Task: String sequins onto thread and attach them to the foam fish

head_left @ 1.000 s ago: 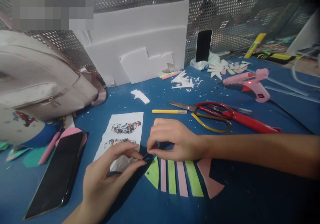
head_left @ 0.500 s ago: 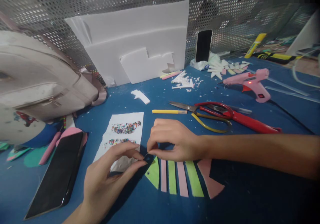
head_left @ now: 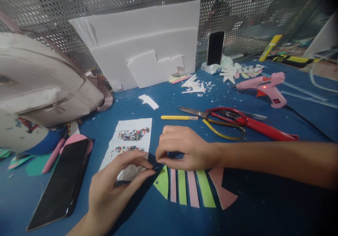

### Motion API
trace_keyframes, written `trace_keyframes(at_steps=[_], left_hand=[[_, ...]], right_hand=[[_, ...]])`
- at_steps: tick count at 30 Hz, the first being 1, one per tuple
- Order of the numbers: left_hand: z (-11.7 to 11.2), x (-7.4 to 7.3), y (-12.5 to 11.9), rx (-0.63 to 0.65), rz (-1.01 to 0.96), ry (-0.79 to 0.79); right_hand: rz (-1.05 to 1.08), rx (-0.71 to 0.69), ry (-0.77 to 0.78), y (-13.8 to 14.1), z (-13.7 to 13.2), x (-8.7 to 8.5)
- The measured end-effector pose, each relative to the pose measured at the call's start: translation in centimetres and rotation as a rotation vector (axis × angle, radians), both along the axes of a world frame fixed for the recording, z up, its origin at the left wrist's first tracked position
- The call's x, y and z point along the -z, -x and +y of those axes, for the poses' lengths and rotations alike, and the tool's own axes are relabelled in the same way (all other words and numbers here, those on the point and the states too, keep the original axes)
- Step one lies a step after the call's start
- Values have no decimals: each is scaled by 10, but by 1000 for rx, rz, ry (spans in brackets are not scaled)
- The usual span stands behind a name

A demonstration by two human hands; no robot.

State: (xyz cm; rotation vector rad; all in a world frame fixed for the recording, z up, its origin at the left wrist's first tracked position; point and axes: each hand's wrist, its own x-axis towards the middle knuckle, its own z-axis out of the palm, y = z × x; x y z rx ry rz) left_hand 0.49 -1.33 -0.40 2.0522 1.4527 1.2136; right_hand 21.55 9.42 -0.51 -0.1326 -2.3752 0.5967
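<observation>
My left hand [head_left: 113,188] and my right hand [head_left: 182,146] meet fingertip to fingertip over the blue table, both pinched on a tiny dark piece [head_left: 155,165] that I cannot name. Just below the pinch lies a fish shape of green and pink foam strips [head_left: 188,186], with a green triangle [head_left: 162,183] at its left end and a pink tail piece [head_left: 223,188] at its right. A white sheet [head_left: 130,142] with two heaps of coloured glitter bits lies left of my hands.
A black phone [head_left: 60,185] lies at the left beside a grey backpack [head_left: 44,84]. Red-handled scissors [head_left: 237,118], a yellow pencil [head_left: 179,117] and a pink glue gun [head_left: 264,86] sit behind my right hand. White foam boards [head_left: 148,42] lean on the mesh wall; another phone [head_left: 215,48] stands upright.
</observation>
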Motion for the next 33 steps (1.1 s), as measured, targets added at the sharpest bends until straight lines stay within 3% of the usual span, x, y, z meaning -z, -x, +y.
trace_keyframes(at_steps=[33], left_hand=[[-1,2,2,-7,17,-50]], right_hand=[[37,56,-96,0,-1,0]])
